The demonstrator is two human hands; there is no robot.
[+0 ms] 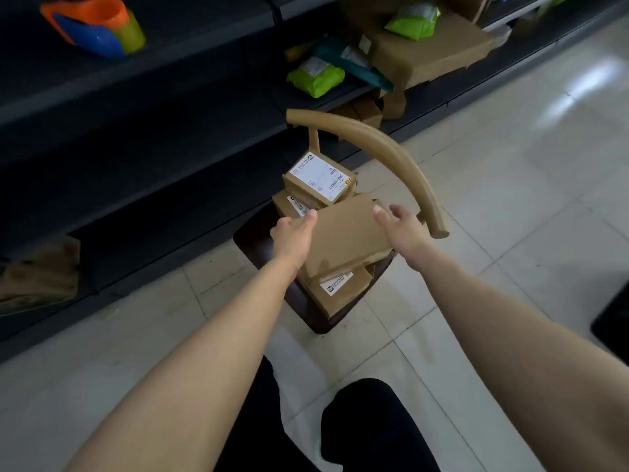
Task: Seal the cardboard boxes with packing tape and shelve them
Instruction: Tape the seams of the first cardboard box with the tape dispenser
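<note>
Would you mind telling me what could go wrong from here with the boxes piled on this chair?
1. The top box lies tilted on an uneven pile; only the left hand grips its edge while the right hand is open near its corner, so it may slip.
2. Shifting it might knock the labelled box behind it or the lower box off the chair seat.

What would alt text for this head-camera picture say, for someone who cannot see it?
A person's left hand grips the left edge of a plain cardboard box atop a pile of labelled boxes on a chair, while the right hand is open at its far right corner. Dark shelves behind hold green mailers.
</note>
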